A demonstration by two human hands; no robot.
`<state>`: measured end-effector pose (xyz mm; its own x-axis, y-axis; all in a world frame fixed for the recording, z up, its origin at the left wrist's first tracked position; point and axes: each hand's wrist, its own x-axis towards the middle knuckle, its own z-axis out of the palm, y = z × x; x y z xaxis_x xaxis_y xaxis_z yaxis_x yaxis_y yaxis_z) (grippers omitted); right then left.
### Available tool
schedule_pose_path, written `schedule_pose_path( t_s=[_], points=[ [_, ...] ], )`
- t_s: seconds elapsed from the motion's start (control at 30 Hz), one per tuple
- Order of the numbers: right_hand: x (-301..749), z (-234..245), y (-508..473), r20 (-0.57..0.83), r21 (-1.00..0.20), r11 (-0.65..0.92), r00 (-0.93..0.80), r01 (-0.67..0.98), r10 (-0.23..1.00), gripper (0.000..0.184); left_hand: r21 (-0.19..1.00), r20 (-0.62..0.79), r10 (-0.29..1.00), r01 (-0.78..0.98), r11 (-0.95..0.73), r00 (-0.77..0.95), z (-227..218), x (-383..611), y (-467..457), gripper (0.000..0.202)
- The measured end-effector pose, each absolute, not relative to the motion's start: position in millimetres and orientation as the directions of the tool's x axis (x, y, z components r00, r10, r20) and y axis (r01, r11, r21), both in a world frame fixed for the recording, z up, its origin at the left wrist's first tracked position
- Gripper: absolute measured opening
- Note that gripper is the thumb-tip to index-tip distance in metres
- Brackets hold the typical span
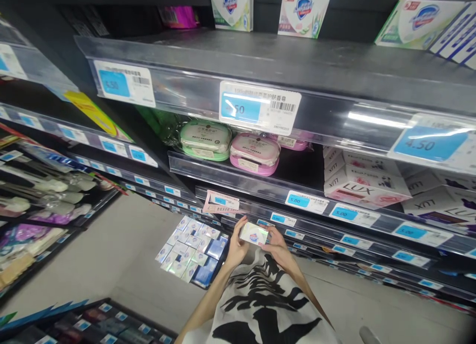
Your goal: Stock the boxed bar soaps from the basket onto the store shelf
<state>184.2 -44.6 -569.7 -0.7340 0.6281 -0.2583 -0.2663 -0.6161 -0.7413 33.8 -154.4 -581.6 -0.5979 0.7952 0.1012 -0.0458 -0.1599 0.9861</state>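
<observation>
So, the small soap box (pixel 253 233) is pinched from both sides: the fingers of the left hand (pixel 236 249) are curled round its left end, and the right hand (pixel 277 248) is closed on its right end, thumb laid on top. The box is held low, close to the body, above a white shirt with black print (pixel 266 304), just in front of the lower shelf edges.

Right below and left of the hands, a bottom shelf packed with more small boxes (pixel 193 252) in white and blue can be seen. Higher up, a green soap case (pixel 205 140) and a pink soap case (pixel 255 153) are set side by side on a shelf, with white LUX boxes (pixel 362 183) stacked to their right. Blue price tags (pixel 258 107) are clipped along the shelf rails (pixel 334 118). On the top shelf, a few white soap cartons (pixel 231 8) are stood upright. Grey floor (pixel 122 255) is seen off to the left.
</observation>
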Motion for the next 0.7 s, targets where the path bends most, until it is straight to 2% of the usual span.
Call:
schedule_pose_path(
  t_s=[0.13,0.27,0.37,0.47,0.6,0.7],
  points=[
    [181,-578,-43,-0.295,-0.727,-0.62,-0.682,-0.294,0.669,0.054,0.994,0.066,0.814,-0.036,-0.105,-0.577,-577,33,-152,0.073],
    [183,-577,-37,-0.286,-0.827,-0.535,-0.689,-0.173,0.666,0.055,0.992,-0.017,0.784,-0.109,-0.065,-0.62,-578,34,-153,0.07],
    [181,-573,-35,-0.282,-0.899,-0.437,-0.767,0.002,0.576,0.069,0.971,-0.054,0.763,-0.212,-0.11,-0.644,-575,34,-153,0.062],
    [173,-568,-40,-0.297,-0.922,-0.364,-0.843,0.132,0.448,0.063,0.954,-0.092,0.784,-0.28,-0.107,-0.614,-564,32,-147,0.049],
    [159,-564,-50,-0.319,-0.92,-0.368,-0.803,0.134,0.504,0.055,0.97,-0.122,0.837,-0.242,-0.013,-0.533,-541,18,-138,0.037],
    [156,-566,-52,-0.294,-0.924,-0.375,-0.772,0.079,0.564,0.053,0.993,-0.112,0.894,-0.092,0.08,-0.433,-526,5,-140,0.038]
  ],
)
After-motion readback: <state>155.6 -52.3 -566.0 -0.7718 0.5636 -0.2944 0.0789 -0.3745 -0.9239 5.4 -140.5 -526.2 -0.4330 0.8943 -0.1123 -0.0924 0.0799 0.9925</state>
